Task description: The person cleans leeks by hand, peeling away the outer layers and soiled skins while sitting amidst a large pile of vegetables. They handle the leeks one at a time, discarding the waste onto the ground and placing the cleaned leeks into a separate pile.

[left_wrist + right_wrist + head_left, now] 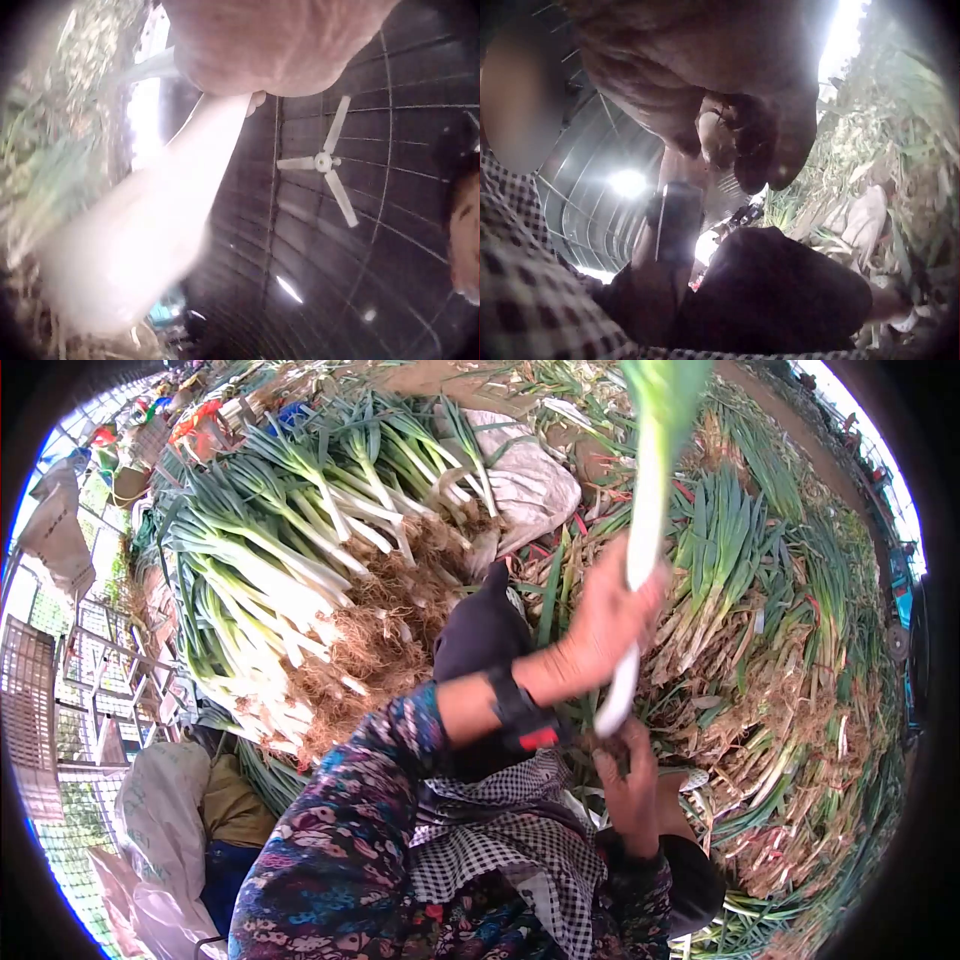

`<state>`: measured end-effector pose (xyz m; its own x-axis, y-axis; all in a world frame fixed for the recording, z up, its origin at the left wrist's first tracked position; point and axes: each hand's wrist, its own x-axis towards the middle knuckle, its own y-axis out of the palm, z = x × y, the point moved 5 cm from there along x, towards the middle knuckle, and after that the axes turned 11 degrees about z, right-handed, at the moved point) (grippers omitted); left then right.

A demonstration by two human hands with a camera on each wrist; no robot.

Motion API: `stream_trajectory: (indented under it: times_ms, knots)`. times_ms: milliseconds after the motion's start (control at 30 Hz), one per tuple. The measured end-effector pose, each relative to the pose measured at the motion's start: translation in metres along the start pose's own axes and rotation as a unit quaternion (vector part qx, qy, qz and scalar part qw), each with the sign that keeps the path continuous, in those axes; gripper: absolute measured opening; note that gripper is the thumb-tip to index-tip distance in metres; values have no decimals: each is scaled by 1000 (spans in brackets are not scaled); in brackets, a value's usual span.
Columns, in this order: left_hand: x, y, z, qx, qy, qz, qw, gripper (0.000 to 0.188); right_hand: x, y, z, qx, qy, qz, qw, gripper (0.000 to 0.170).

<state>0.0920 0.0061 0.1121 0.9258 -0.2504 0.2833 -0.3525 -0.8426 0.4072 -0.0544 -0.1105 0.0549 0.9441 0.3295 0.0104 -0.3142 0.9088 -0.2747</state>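
One leek stands nearly upright in the head view, its green top blurred. My left hand grips its white stalk, fingers curled round it. The same stalk runs down and left from my left hand in the left wrist view. My right hand is at the leek's lower end, thumb and fingers bent close about it. In the right wrist view, curled fingers of my right hand surround a pale rounded end; their exact contact is shadowed.
Leeks with roots lie piled at left. More leeks, tied in places with red, and loose brown leaves cover the right side. A pale sack lies at the back; white bags stand at lower left. A checked apron covers the lap.
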Motion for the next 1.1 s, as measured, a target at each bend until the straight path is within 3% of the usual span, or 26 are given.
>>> stream_trajectory:
  times_ms: [100,133,167,200,267,333,400,467,533,600,667,700,800,867,933,1000,1067,1100]
  knots:
    - [49,-81,-44,99,79,-105,986,22,-6,4,-28,105,83,34,990,33]
    - [62,-122,-54,199,67,-180,961,20,-11,2,-50,95,126,34,987,31]
    - [74,-162,-68,244,112,-194,944,15,-17,0,-71,86,170,33,981,28]
    - [75,-194,-86,338,108,-265,897,13,-23,-4,-89,90,175,27,980,28]
    - [84,-292,-101,300,129,-296,898,16,-36,-11,-124,57,221,27,973,26]
    - [64,-371,-123,534,15,-366,762,29,-45,-14,-150,68,228,11,971,25]
    - [37,-438,-118,702,-195,-455,512,50,-59,-16,-188,7,262,3,965,24]
    - [19,-460,-100,689,-227,-417,548,52,-65,-11,-210,-53,243,7,969,24]
    - [28,-496,-68,736,-205,-383,520,46,-50,2,-194,-177,223,72,956,23]
    - [44,-502,-26,730,-198,-308,578,36,-42,17,-198,-41,293,90,951,22]
    - [62,-481,16,680,-248,-296,624,31,-44,33,-217,51,326,110,938,22]
    - [73,-477,37,672,-249,-266,644,31,-43,37,-231,-44,281,142,948,20]
    - [98,-499,98,661,-294,-174,668,34,-21,41,-228,-39,306,148,940,20]
    - [105,-516,130,617,-321,-164,699,39,-14,41,-237,-8,340,152,928,19]
    - [110,-536,154,623,-320,-153,697,40,-13,42,-251,71,370,135,916,18]
    - [115,-554,170,602,-359,-177,691,41,-6,39,-262,36,388,151,909,16]
    - [128,-575,184,604,-386,-132,685,43,-4,36,-274,33,401,154,902,16]
    - [133,-602,195,617,-414,-142,654,44,-6,35,-283,31,407,156,899,16]
